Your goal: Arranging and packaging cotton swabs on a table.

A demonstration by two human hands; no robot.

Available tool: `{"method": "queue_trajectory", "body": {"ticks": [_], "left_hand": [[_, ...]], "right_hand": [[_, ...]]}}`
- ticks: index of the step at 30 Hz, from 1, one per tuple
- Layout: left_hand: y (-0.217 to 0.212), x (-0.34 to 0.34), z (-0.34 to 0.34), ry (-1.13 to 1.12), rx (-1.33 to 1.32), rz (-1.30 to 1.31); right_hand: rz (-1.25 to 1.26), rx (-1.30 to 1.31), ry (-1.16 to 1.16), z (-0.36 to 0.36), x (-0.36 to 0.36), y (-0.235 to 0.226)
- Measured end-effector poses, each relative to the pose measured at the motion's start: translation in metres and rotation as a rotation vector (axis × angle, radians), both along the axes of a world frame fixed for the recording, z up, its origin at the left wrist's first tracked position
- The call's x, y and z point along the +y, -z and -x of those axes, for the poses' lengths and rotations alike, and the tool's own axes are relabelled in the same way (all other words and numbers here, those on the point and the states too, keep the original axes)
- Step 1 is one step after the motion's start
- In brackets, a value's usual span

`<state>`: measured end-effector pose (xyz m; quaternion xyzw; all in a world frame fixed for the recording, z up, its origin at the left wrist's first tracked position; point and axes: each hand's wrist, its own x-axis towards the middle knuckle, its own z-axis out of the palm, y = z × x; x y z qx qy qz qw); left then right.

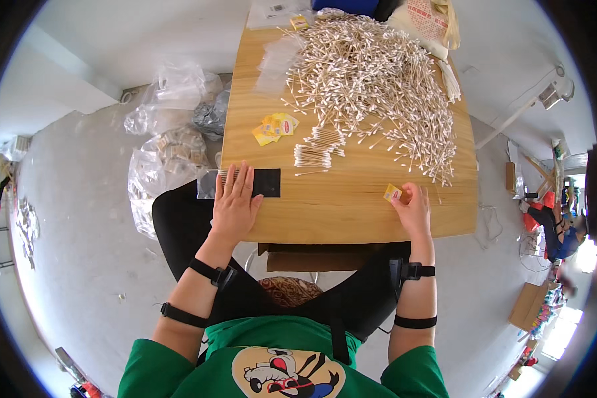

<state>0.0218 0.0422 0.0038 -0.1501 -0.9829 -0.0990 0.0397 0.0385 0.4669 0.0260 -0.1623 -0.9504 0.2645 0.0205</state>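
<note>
My left hand (234, 202) lies flat, fingers stretched out, over a clear plastic bag (206, 186) at the table's left edge. Cotton swabs show beside its fingers, apparently inside the bag. Under the palm a black flat pad (268, 183) sticks out to the right. Over the table's right part, my right hand (414, 209) pinches a small yellow card (392, 192) between thumb and fingers. Between the hands and farther back, a small group of cotton swabs (312, 157) lies lined up in rows. Several yellow cards (273, 129) are scattered left of it.
A big heap of loose cotton swabs (368, 73) covers the table's far right. Flat clear bags (277, 64) lie to its left, and a white sack (421, 23) stands behind. Large filled plastic bags (179, 152) rest on the floor left of the wooden table (325, 222).
</note>
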Motion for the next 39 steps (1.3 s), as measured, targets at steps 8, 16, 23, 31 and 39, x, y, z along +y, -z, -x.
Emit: {"method": "queue_trajectory", "body": {"ticks": [8, 16, 23, 31, 39], "left_hand": [[0.003, -0.004, -0.005, -0.027, 0.025, -0.078], [-0.006, -0.008, -0.002, -0.031, -0.075, -0.128], [-0.013, -0.028, 0.019, -0.139, -0.012, -0.97], [-0.007, -0.034, 0.027, -0.239, -0.245, -1.682], [-0.01, -0.038, 0.026, -0.285, -0.282, -1.799]], "right_hand": [[-0.032, -0.168, 0.007, 0.012, -0.012, -0.009], [0.45, 0.062, 0.123, -0.005, -0.015, 0.006], [0.929, 0.032, 0.023, 0.005, -0.141, -0.027], [0.813, -0.025, -0.152, 0.042, -0.273, -0.005], [0.764, -0.044, -0.075, 0.054, -0.304, -0.008]]}}
